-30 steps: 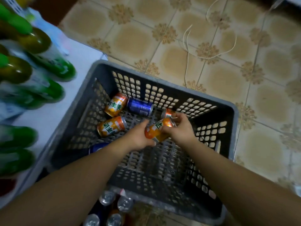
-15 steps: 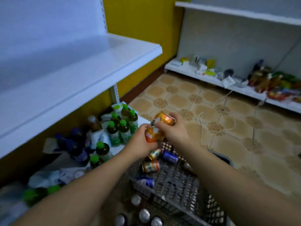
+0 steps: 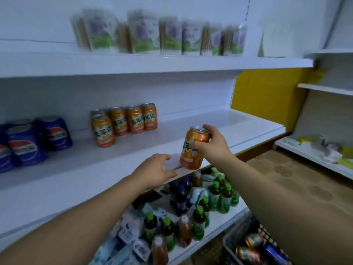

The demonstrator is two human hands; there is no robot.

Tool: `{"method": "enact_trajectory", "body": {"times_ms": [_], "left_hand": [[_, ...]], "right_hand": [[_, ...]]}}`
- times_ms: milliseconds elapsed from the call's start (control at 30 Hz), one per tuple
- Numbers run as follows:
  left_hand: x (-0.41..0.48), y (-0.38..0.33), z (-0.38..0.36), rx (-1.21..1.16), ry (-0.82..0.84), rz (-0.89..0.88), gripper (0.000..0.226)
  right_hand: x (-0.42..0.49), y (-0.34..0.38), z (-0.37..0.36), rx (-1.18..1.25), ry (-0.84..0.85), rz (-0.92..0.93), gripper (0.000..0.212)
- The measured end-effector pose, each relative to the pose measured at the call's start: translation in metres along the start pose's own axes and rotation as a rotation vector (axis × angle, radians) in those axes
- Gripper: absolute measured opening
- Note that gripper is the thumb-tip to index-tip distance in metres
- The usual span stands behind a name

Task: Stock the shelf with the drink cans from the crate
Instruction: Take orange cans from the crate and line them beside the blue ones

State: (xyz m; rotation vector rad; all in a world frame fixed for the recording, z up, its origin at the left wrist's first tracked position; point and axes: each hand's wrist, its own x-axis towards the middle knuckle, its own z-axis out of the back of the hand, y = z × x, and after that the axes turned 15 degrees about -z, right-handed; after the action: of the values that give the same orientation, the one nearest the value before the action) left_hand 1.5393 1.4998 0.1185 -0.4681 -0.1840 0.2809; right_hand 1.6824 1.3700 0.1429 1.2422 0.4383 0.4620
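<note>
Orange can point(image 3: 193, 150) is up in the right hand point(image 3: 212, 148), fingers wrapped round its upper half, can upright with a slight lean. Its base is right at the front edge of the middle shelf point(image 3: 133, 150); whether it touches the board I cannot tell. Left hand point(image 3: 154, 170), just left of the can, lies spread and relaxed on that same edge, holding nothing. Further back and left of both hands, a row of orange cans point(image 3: 124, 123) stands upright near the shelf's back, and beyond them, far left, blue cans point(image 3: 28, 142). Down under the right forearm, the grey crate point(image 3: 227, 243) holds more cans. Green-capped bottles point(image 3: 215, 196) crowd the space beneath both hands.
</note>
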Motion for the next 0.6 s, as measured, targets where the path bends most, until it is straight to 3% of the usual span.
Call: {"method": "enact_trajectory", "body": {"times_ms": [167,267,600], "left_hand": [[-0.061,0.074,0.044,0.239,0.094,0.254,0.076],[-0.082,0.097,0.050,0.259,0.121,0.370,0.079],[-0.082,0.110,0.043,0.310,0.081,0.355,0.083]], "right_hand": [[-0.005,0.024,-0.066,-0.075,0.122,0.053,0.076],[-0.003,0.031,-0.096,-0.123,0.182,0.092,0.075],[0.045,0.054,-0.160,-0.393,0.346,0.247,0.075]]}}
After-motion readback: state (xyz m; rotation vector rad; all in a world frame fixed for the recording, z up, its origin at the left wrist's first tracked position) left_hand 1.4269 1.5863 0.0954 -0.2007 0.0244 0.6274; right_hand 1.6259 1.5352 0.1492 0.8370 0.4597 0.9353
